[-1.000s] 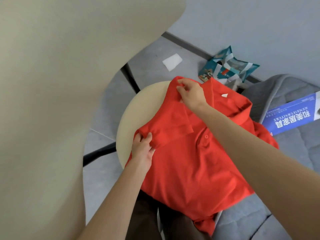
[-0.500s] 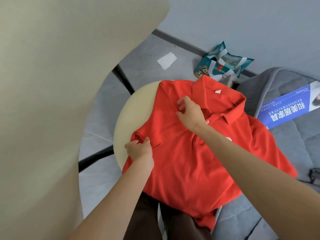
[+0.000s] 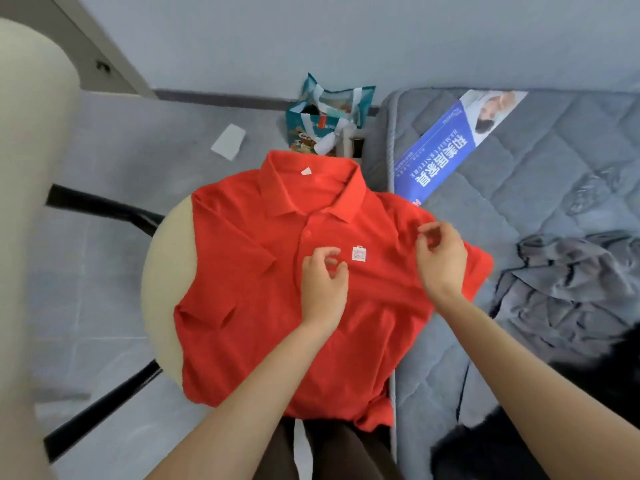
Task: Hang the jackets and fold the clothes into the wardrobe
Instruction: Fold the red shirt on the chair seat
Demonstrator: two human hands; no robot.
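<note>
A red polo shirt [image 3: 263, 327] lies spread front-up on a round cream stool [image 3: 166, 271], collar pointing away from me, its right side reaching onto the mattress. A small white tag [image 3: 358, 253] sits on its chest. My left hand [image 3: 323, 282] hovers over the chest beside the tag, fingers loosely curled, holding nothing. Over the shirt's right shoulder, my right hand [image 3: 440, 261] also has loosely curled fingers, with no fabric visibly pinched. The left sleeve lies folded in over the body.
A grey quilted mattress [image 3: 519, 188] lies on the right with a blue printed sheet [image 3: 446, 150], a crumpled grey garment [image 3: 568, 282] and something black [image 3: 519, 441]. On the floor are a teal bag [image 3: 325, 119] and white paper [image 3: 229, 141]. A cream panel [image 3: 27, 237] fills the left.
The shirt went from bunched to spread flat, front up. Both hands let go of the left sleeve and shoulder and moved right, over the chest and right shoulder. The view shifted.
</note>
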